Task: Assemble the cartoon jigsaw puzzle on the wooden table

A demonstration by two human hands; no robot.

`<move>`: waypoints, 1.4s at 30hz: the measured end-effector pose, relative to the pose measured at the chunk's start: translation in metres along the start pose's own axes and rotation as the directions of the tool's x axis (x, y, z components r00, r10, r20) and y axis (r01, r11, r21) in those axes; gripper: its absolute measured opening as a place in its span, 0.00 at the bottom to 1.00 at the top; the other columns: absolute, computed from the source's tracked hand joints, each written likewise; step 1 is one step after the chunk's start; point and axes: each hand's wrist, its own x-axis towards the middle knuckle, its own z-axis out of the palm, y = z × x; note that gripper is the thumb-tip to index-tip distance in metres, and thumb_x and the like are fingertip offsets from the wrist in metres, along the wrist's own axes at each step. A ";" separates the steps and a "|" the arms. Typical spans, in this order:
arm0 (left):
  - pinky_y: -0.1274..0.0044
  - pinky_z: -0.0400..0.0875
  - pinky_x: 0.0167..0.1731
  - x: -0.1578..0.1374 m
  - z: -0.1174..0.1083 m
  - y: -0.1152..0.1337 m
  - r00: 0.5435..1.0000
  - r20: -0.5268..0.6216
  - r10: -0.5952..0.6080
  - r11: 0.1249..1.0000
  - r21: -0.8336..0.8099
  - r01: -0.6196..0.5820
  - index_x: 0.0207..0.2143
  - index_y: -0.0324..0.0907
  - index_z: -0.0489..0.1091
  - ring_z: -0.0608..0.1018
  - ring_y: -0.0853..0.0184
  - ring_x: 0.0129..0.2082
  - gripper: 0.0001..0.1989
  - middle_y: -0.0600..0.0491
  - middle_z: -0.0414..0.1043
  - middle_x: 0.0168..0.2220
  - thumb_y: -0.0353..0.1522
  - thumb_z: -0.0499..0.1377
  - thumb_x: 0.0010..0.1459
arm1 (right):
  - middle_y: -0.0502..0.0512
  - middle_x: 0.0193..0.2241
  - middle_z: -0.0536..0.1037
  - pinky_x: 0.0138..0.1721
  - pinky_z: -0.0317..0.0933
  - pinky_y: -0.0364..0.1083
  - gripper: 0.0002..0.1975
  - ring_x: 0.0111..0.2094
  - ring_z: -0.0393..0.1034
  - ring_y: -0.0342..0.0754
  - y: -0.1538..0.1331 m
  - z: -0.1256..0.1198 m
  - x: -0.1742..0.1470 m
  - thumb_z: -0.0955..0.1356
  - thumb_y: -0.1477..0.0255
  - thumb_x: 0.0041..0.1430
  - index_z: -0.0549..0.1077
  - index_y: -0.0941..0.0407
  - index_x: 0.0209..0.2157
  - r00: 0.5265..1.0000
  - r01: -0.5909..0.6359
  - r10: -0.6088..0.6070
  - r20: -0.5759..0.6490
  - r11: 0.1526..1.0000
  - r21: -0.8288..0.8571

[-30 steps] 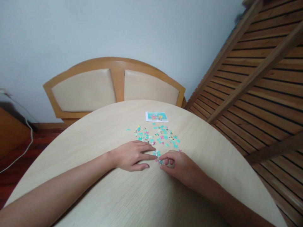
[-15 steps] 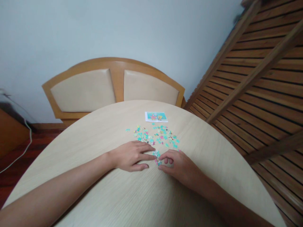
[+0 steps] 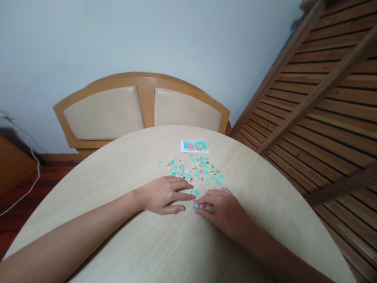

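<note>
Two bare hands: left hand palm down, fingers spread, index fingertip at a small puzzle cluster; right hand curled, thumb and index tips at the cluster's near end, can't tell if pinching a piece. Cluster sits between the hands. Loose puzzle pieces scattered just beyond both hands, picture card past those, all on round table. Farther out from hands: wood-framed padded panels.

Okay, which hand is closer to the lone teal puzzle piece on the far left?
Left. The left hand lies this side of the teal puzzle piece, not touching it; the right hand is farther off to the right.
</note>
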 end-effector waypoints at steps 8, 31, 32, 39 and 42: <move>0.61 0.70 0.57 0.000 0.001 0.000 1.000 0.006 -0.001 1.000 0.008 0.001 0.59 0.43 0.68 0.73 0.54 0.58 0.20 0.42 0.68 0.60 0.41 0.54 0.69 | 0.52 0.34 0.83 0.40 0.55 0.50 0.03 0.37 0.75 0.51 -0.004 0.002 -0.004 0.74 0.70 0.60 0.82 0.51 0.37 0.995 0.088 -0.094 -0.025 0.982 -0.167; 0.62 0.70 0.57 0.002 0.001 0.001 1.000 0.026 -0.009 1.000 0.025 0.008 0.58 0.42 0.68 0.73 0.53 0.58 0.20 0.42 0.68 0.60 0.41 0.53 0.69 | 0.55 0.37 0.79 0.37 0.62 0.51 0.08 0.38 0.72 0.53 -0.037 0.005 -0.012 0.73 0.74 0.59 0.76 0.56 0.41 0.983 0.162 -0.185 -0.008 0.882 -0.443; 0.61 0.70 0.58 0.002 0.001 0.001 0.999 0.032 -0.010 1.000 0.030 0.010 0.58 0.42 0.68 0.73 0.53 0.58 0.20 0.42 0.68 0.60 0.41 0.53 0.69 | 0.55 0.37 0.79 0.37 0.62 0.51 0.07 0.38 0.72 0.53 -0.036 0.004 -0.011 0.73 0.74 0.59 0.76 0.56 0.40 0.982 0.169 -0.187 -0.002 0.887 -0.429; 0.62 0.71 0.57 0.002 0.002 0.003 1.000 0.003 -0.007 1.000 0.026 0.007 0.53 0.40 0.71 0.74 0.54 0.57 0.17 0.42 0.70 0.59 0.40 0.54 0.68 | 0.55 0.37 0.80 0.39 0.63 0.51 0.05 0.39 0.72 0.53 -0.027 0.003 -0.008 0.72 0.74 0.60 0.77 0.57 0.39 0.978 0.201 -0.209 0.005 0.935 -0.293; 0.65 0.70 0.59 0.005 0.003 0.008 1.000 0.000 -0.007 0.999 -0.038 0.007 0.53 0.37 0.70 0.74 0.55 0.58 0.16 0.41 0.71 0.57 0.37 0.54 0.68 | 0.55 0.36 0.80 0.41 0.63 0.51 0.04 0.39 0.73 0.53 -0.019 0.005 -0.007 0.71 0.75 0.61 0.77 0.57 0.38 0.971 0.226 -0.237 -0.023 0.950 -0.217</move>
